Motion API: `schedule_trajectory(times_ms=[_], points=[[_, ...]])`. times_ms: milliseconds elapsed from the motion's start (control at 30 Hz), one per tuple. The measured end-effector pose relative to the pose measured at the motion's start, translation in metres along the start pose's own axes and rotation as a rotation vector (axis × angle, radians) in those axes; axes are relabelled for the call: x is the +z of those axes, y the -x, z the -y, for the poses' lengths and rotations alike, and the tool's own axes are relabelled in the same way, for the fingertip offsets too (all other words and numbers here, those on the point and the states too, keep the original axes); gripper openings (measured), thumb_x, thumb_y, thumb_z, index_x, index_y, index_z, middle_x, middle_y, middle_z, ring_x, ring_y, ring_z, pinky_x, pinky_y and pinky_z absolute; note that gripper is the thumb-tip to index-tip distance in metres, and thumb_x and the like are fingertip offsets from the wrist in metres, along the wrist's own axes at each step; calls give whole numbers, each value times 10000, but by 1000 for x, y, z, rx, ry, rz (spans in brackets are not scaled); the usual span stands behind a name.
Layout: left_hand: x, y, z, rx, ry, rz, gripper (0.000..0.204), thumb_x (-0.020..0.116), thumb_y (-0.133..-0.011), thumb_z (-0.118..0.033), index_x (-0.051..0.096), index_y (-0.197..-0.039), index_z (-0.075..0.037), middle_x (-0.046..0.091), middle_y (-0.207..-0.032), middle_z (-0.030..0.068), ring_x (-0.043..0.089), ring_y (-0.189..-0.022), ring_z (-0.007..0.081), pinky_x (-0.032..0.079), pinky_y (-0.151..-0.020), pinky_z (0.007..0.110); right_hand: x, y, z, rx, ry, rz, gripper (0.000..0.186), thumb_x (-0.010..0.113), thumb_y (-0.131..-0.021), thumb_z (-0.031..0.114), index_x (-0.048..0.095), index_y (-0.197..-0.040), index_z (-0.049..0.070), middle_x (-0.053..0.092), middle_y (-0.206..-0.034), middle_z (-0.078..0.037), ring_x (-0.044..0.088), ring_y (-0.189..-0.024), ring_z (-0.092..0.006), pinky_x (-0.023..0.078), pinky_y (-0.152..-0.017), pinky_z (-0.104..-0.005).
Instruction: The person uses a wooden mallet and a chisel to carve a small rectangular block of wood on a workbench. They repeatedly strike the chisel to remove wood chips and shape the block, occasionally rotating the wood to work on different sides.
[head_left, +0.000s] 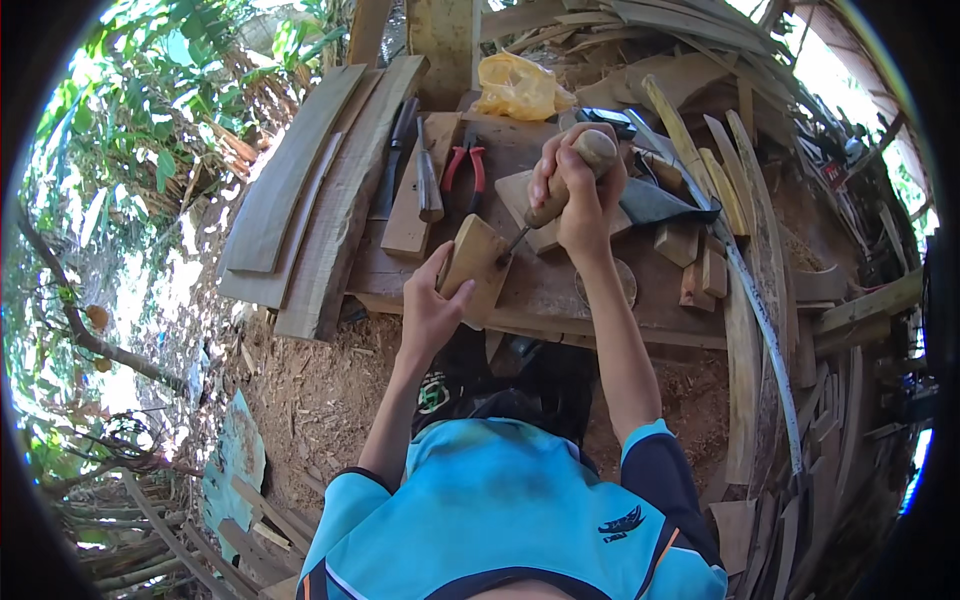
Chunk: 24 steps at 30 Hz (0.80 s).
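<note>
While in grip of left hand [432,312], wooden block [474,270] against tool [544,211] in clenched right hand [583,195].

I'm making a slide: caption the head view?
Left hand grips a wood block; right hand holds a wooden-handled tool to it.

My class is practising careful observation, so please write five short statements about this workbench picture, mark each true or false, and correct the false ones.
1. The right hand grips a wooden-handled tool. True.
2. The left hand is holding the pliers. False: it holds a wooden block, while the pliers lie apart from both hands.
3. The tool's thin metal shaft reaches the wooden block. True.
4. The pliers have green handles. False: their handles are red.
5. A yellow plastic bag lies beyond the pliers, farther from the person. True.
</note>
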<state>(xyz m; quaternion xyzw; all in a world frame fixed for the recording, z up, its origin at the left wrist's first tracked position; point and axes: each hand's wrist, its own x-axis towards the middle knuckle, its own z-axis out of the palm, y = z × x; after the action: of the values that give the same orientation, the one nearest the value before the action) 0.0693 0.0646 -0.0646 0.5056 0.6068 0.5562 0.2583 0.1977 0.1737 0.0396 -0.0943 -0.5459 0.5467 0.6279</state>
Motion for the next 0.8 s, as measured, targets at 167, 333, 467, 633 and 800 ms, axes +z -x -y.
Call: schedule_trajectory(times_ms=[167, 333, 467, 633, 800], points=[[-9, -20, -7, 113, -212, 126, 476, 633, -665, -15, 516, -1127, -7, 601, -989, 141, 573, -891, 197, 430, -803, 290, -6, -6, 1, 7, -61, 184, 146, 544, -796, 31, 402, -828, 44, 474, -611, -26, 463, -430, -79, 387, -394, -217], [-19, -39, -17, 180, -375, 221, 519, 642, -619, -42, 541, -1126, -85, 607, -951, 123, 510, -836, 260, 390, -824, 334, -13, -11, -8, -134, -105, 128, 185, 592, -782, 71, 413, -807, 30, 518, -595, -57, 492, -442, -103, 412, -401, -229], [-21, -44, -21, 200, -413, 244, 527, 639, -610, -44, 544, -1126, -98, 615, -944, 94, 493, -842, 257, 385, -830, 335, -15, -8, -3, -127, -108, -23, 187, 606, -780, 122, 467, -819, 3, 540, -590, -84, 505, -450, -126, 428, -413, -240], [-21, -48, -17, 219, -406, 266, 533, 630, -605, -41, 546, -1127, -108, 608, -938, 93, 488, -852, 247, 390, -828, 330, -13, -5, -4, -163, -93, -13, 211, 601, -787, 169, 504, -844, -9, 538, -580, -96, 506, -448, -134, 423, -406, -244], [-22, -47, -22, 189, -435, 279, 533, 631, -593, -45, 537, -1115, -97, 590, -936, 107, 499, -848, 245, 395, -825, 326, -16, -6, -4, -149, -120, 32, 245, 602, -787, 207, 503, -842, -11, 533, -573, -102, 494, -430, -133, 411, -392, -239]])
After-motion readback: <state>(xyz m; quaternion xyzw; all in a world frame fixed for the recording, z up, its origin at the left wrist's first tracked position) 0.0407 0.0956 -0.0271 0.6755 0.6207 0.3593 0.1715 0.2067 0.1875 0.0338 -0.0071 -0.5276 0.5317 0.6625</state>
